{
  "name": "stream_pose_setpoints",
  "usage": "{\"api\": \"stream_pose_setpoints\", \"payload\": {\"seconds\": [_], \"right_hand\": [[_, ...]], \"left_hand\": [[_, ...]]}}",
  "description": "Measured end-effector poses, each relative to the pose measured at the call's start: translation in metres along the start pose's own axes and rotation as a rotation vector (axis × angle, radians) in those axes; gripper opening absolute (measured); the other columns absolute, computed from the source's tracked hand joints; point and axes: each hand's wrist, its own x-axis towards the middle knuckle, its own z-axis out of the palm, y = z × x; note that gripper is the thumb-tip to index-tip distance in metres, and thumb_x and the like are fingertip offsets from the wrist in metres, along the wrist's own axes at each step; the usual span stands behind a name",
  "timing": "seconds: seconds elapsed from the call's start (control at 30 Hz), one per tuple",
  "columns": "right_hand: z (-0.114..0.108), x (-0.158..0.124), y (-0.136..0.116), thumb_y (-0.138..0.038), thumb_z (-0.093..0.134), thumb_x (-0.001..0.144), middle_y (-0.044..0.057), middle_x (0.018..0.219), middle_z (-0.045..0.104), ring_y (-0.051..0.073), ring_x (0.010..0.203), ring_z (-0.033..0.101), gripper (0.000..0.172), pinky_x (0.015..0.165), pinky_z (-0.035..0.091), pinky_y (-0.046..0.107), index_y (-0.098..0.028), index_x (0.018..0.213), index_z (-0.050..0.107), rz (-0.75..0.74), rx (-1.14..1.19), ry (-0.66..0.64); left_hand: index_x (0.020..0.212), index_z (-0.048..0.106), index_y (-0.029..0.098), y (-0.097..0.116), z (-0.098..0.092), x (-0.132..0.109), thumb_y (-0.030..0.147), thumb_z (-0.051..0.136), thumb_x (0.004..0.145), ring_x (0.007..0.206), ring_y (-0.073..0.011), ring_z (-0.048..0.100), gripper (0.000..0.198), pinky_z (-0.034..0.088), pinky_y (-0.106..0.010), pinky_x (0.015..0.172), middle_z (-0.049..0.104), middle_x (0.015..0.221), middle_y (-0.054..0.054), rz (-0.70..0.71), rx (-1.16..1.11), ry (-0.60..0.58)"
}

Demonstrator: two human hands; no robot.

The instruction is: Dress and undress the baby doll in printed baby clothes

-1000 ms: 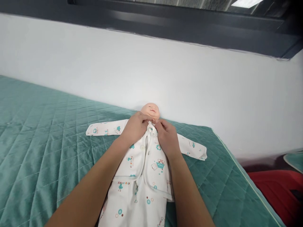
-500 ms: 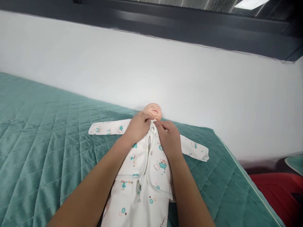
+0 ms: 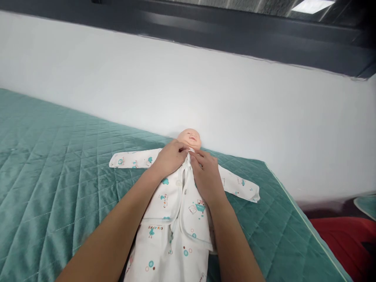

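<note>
A baby doll [image 3: 189, 138] lies on its back on a green quilted mattress [image 3: 58, 156], dressed in a white printed baby shirt [image 3: 176, 196] with sleeves spread to both sides. My left hand [image 3: 170, 158] rests on the doll's chest with its fingers pinched on the shirt's left front edge at the collar. My right hand [image 3: 205, 176] lies on the right front panel, fingers curled and pressing the collar edge just under the doll's chin. White printed trousers [image 3: 164, 258] cover the doll's lower body between my forearms.
A white wall [image 3: 235, 109] runs right behind the doll's head, with a dark window frame [image 3: 235, 31] above. The mattress edge falls away at the right, where something red [image 3: 343, 243] sits lower down.
My right hand has slid slightly left and flattened onto the shirt front near the collar. The left hand stays at the collar. The view has barely shifted.
</note>
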Motion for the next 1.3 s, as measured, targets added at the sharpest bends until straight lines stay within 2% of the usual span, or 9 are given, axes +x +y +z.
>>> {"api": "stream_pose_setpoints", "payload": {"seconds": [0.2, 0.37, 0.47, 0.6, 0.7, 0.83, 1.0, 1.13, 1.3], "right_hand": [[0.002, 0.005, 0.009, -0.033, 0.038, 0.095, 0.003, 0.136, 0.056, 0.024, 0.132, 0.041, 0.039, 0.112, 0.025, 0.048, -0.028, 0.123, 0.064, 0.04, 0.097, -0.053], [0.005, 0.01, 0.012, -0.029, 0.048, 0.087, 0.003, 0.125, 0.063, 0.023, 0.126, 0.049, 0.031, 0.112, 0.029, 0.045, -0.026, 0.106, 0.072, 0.066, 0.262, 0.022], [0.006, 0.01, 0.013, -0.027, 0.053, 0.082, 0.005, 0.114, 0.068, 0.022, 0.113, 0.057, 0.024, 0.105, 0.038, 0.04, -0.022, 0.095, 0.073, 0.115, 0.381, 0.111], [0.002, 0.002, 0.004, -0.03, 0.052, 0.085, 0.005, 0.102, 0.067, 0.02, 0.093, 0.059, 0.02, 0.087, 0.045, 0.036, -0.021, 0.093, 0.069, 0.111, 0.254, 0.286], [-0.002, -0.012, -0.011, -0.036, 0.051, 0.088, 0.001, 0.081, 0.062, 0.017, 0.073, 0.056, 0.017, 0.071, 0.043, 0.031, -0.022, 0.087, 0.061, 0.072, 0.168, 0.26], [-0.004, -0.036, -0.028, -0.04, 0.056, 0.085, 0.001, 0.081, 0.058, 0.019, 0.073, 0.054, 0.019, 0.067, 0.04, 0.031, -0.022, 0.09, 0.053, 0.079, 0.014, 0.125], [0.001, -0.06, -0.037, -0.035, 0.052, 0.086, 0.006, 0.091, 0.059, 0.022, 0.083, 0.057, 0.018, 0.073, 0.041, 0.033, -0.019, 0.095, 0.053, 0.096, -0.082, 0.18], [0.004, -0.066, -0.037, -0.033, 0.05, 0.087, 0.005, 0.088, 0.063, 0.021, 0.08, 0.058, 0.016, 0.074, 0.042, 0.034, -0.02, 0.092, 0.057, 0.138, -0.006, 0.233], [-0.001, -0.061, -0.028, -0.035, 0.054, 0.084, 0.001, 0.08, 0.066, 0.019, 0.075, 0.06, 0.016, 0.072, 0.045, 0.031, -0.021, 0.086, 0.062, 0.223, 0.308, 0.193]], "left_hand": [[0.096, 0.072, 0.023, 0.004, -0.001, 0.0, 0.029, 0.051, 0.088, 0.097, -0.0204, 0.061, 0.024, 0.046, -0.033, 0.086, 0.068, 0.105, -0.005, 0.011, -0.02, 0.004], [0.092, 0.074, 0.024, 0.005, -0.001, 0.001, 0.031, 0.055, 0.084, 0.09, -0.0196, 0.063, 0.022, 0.048, -0.031, 0.084, 0.071, 0.101, -0.003, 0.019, -0.008, 0.009], [0.09, 0.075, 0.025, 0.003, 0.0, 0.002, 0.03, 0.055, 0.083, 0.089, -0.0202, 0.064, 0.022, 0.048, -0.032, 0.083, 0.072, 0.1, -0.003, 0.034, 0.061, 0.026], [0.095, 0.075, 0.026, 0.002, -0.001, 0.003, 0.032, 0.052, 0.086, 0.094, -0.0208, 0.064, 0.026, 0.048, -0.031, 0.086, 0.071, 0.106, -0.003, 0.054, 0.063, 0.012], [0.098, 0.074, 0.024, 0.002, -0.003, 0.001, 0.031, 0.049, 0.089, 0.097, -0.0214, 0.063, 0.028, 0.046, -0.033, 0.088, 0.07, 0.108, -0.004, 0.077, 0.061, -0.009], [0.102, 0.071, 0.022, 0.001, 0.0, -0.013, 0.028, 0.043, 0.091, 0.099, -0.0219, 0.06, 0.031, 0.045, -0.034, 0.089, 0.067, 0.101, -0.007, 0.16, 0.08, 0.139], [0.098, 0.069, 0.018, -0.003, 0.003, -0.05, 0.025, 0.046, 0.091, 0.092, -0.0181, 0.06, 0.025, 0.045, -0.03, 0.087, 0.068, 0.097, -0.005, 0.222, -0.021, 0.354], [0.096, 0.07, 0.019, -0.004, -0.002, -0.073, 0.028, 0.053, 0.089, 0.086, -0.0161, 0.06, 0.02, 0.045, -0.028, 0.081, 0.068, 0.094, -0.004, 0.182, -0.117, 0.302], [0.092, 0.07, 0.02, 0.002, -0.007, -0.076, 0.029, 0.057, 0.086, 0.08, -0.015, 0.057, 0.016, 0.043, -0.027, 0.076, 0.063, 0.086, -0.001, 0.15, -0.11, 0.175]]}}
